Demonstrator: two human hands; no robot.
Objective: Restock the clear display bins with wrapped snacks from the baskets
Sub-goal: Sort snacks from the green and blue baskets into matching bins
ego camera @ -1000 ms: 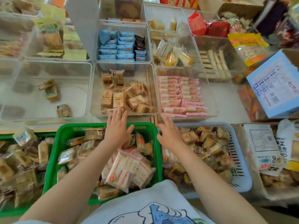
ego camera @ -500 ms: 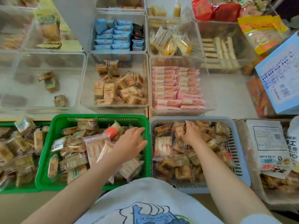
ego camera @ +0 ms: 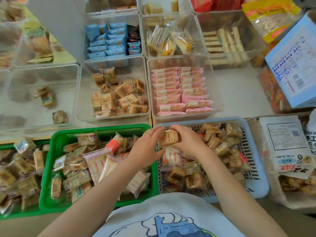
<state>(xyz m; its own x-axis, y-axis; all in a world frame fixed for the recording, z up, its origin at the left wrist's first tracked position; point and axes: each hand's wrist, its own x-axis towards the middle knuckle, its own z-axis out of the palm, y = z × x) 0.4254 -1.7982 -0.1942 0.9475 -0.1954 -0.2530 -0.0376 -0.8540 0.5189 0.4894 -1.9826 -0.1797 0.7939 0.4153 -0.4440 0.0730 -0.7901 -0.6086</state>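
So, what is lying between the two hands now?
In the head view, a tan wrapped snack sits between the left hand and the right hand, both gripping it above the blue basket.

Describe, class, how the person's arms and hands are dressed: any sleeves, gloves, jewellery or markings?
Both forearms are bare to the frame's edge, with no sleeves showing. The left hand and right hand wear no gloves, and no rings, watch or bracelet are visible. The only clothing in view is a white shirt with a blue cartoon print.
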